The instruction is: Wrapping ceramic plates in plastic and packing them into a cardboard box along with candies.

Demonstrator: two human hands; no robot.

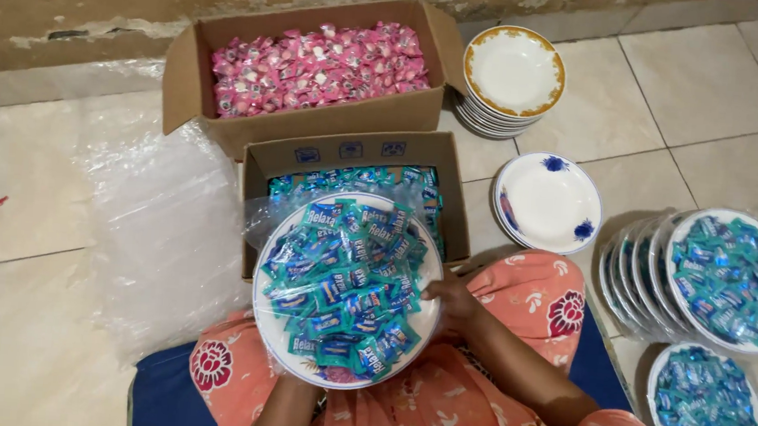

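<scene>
Held over the lap, above a flowered orange garment: a round white plate heaped with blue and teal wrapped candies (346,287), the whole covered in clear plastic film. Right hand (451,302) curled against the plate's right rim, fingers closed round the edge and partly tucked beneath. Left hand (287,379) mostly hidden under the plate's lower left side, only the forearm showing; impossible to tell how far open, though seemingly propping the plate from below. Just beyond the plate, on the tiled floor (27,212), an open cardboard box of the same blue candies (360,171), and behind that a second cardboard box full of pink wrapped candies (314,64). To the right, a stack of gold-rimmed white plates (514,70), a single white plate with blue flowers (549,202), and several already wrapped candy plates (725,281). Loose clear plastic sheet (161,232) spread to the left. Probably moderately heavy and breakable if dropped; film likely slick, candies loose and prone to shifting. Safest taken at opposite rims with support underneath, kept level.
</scene>
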